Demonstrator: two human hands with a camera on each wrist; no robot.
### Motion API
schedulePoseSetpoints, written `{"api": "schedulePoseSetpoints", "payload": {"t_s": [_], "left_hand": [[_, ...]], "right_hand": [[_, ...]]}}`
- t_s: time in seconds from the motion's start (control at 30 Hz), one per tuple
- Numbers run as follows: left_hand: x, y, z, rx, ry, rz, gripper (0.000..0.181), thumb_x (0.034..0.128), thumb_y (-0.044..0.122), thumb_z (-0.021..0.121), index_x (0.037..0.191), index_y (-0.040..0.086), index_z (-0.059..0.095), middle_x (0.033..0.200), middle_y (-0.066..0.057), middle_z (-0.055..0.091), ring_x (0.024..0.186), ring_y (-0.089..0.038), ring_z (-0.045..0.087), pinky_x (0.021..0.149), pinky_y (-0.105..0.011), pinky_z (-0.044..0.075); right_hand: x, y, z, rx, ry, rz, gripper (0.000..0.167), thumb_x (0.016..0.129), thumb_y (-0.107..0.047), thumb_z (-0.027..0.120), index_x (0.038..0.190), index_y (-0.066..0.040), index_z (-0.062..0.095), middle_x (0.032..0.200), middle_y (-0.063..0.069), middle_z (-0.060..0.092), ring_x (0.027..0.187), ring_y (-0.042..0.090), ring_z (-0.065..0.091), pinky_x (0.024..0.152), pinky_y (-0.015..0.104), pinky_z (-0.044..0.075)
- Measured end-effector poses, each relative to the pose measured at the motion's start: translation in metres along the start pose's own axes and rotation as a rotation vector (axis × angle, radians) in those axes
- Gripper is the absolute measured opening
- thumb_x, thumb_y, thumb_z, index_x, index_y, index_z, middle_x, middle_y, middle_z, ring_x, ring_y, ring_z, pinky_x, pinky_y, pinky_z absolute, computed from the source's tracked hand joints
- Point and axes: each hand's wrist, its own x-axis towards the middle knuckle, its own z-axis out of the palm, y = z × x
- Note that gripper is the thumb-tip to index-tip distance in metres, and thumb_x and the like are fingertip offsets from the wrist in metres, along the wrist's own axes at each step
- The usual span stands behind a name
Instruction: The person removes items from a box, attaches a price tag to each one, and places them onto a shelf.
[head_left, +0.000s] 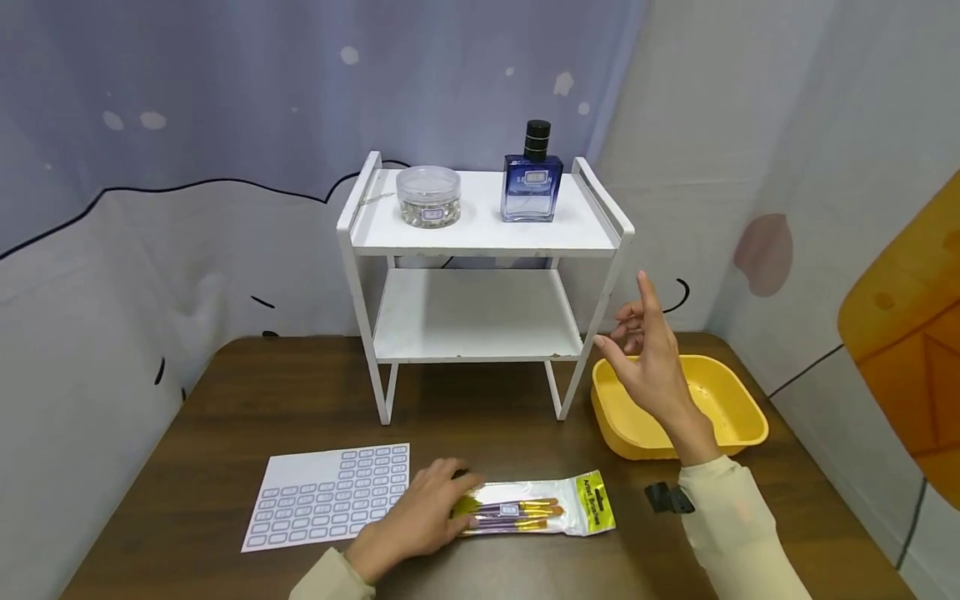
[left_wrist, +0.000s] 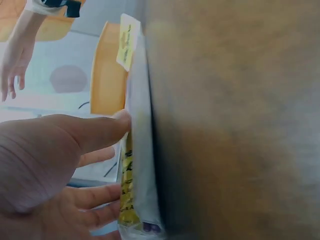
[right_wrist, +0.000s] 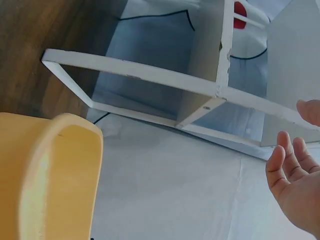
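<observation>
A clear packet of artist brushes [head_left: 525,507] with a yellow header lies flat on the table, a small label on it. My left hand [head_left: 422,508] rests over the packet's left end, its thumb touching the top in the left wrist view, the other fingers spread beside it. Raised in front of the yellow basin [head_left: 618,429], my right hand [head_left: 651,367] holds nothing; its index finger points up and the others bend loosely. The right wrist view shows that hand near the white shelf's [right_wrist: 150,75] side frame. A sheet of blue-bordered labels [head_left: 330,496] lies left of my left hand.
On the top tier of the white two-tier shelf [head_left: 480,312] stand a clear round jar [head_left: 429,197] and a blue perfume bottle [head_left: 532,185], each bearing a small label. Curtains hang behind the table [head_left: 225,400]. A black strap or clip [head_left: 669,498] sits at my right wrist.
</observation>
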Motion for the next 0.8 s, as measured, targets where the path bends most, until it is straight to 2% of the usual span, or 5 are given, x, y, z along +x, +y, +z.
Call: {"api": "schedulePoseSetpoints", "payload": {"t_s": [0.13,0.37,0.57,0.67,0.8], "left_hand": [[0.011,-0.003,-0.002,-0.030,-0.050,-0.029,0.056,0.0768,0.026,0.085,0.127,0.011,0.067,0.111,-0.005,0.063,0.099,-0.020,0.056,0.081,-0.035,0.047],[0.023,-0.004,-0.006,-0.100,-0.164,-0.029,0.063,0.0685,0.024,0.089,0.127,0.013,0.068,0.100,-0.001,0.060,0.092,-0.013,0.052,0.083,-0.030,0.047],[0.031,-0.006,-0.005,-0.161,-0.264,-0.057,0.068,0.0665,0.020,0.091,0.129,0.015,0.067,0.112,-0.004,0.066,0.104,-0.020,0.059,0.092,-0.034,0.050],[0.034,-0.007,-0.004,-0.186,-0.304,-0.060,0.065,0.0677,0.015,0.089,0.129,0.017,0.067,0.122,-0.003,0.069,0.115,-0.024,0.062,0.099,-0.037,0.050],[0.036,-0.007,-0.004,-0.228,-0.325,-0.048,0.063,0.0693,0.007,0.086,0.129,0.018,0.068,0.128,-0.001,0.069,0.121,-0.024,0.062,0.101,-0.038,0.051]], "right_hand": [[0.007,0.005,0.002,0.024,-0.008,0.000,0.099,0.084,0.011,0.070,0.159,-0.008,0.009,0.109,0.023,0.060,0.083,0.026,0.062,0.071,0.016,0.047],[0.012,0.007,0.003,0.042,-0.007,0.009,0.096,0.087,0.010,0.068,0.158,-0.007,0.007,0.095,0.021,0.066,0.079,0.019,0.061,0.074,0.010,0.047],[0.014,0.010,0.004,0.033,-0.003,0.013,0.093,0.088,0.008,0.067,0.159,-0.007,0.009,0.087,0.018,0.068,0.076,0.013,0.060,0.073,0.009,0.047],[0.017,0.012,0.004,0.031,-0.014,-0.024,0.091,0.088,0.010,0.066,0.159,-0.006,0.011,0.085,0.018,0.068,0.073,0.016,0.060,0.073,0.009,0.047],[0.019,0.014,0.004,0.029,-0.019,-0.065,0.091,0.088,0.012,0.065,0.160,-0.009,0.014,0.082,0.018,0.068,0.069,0.022,0.060,0.074,0.008,0.047]]}}
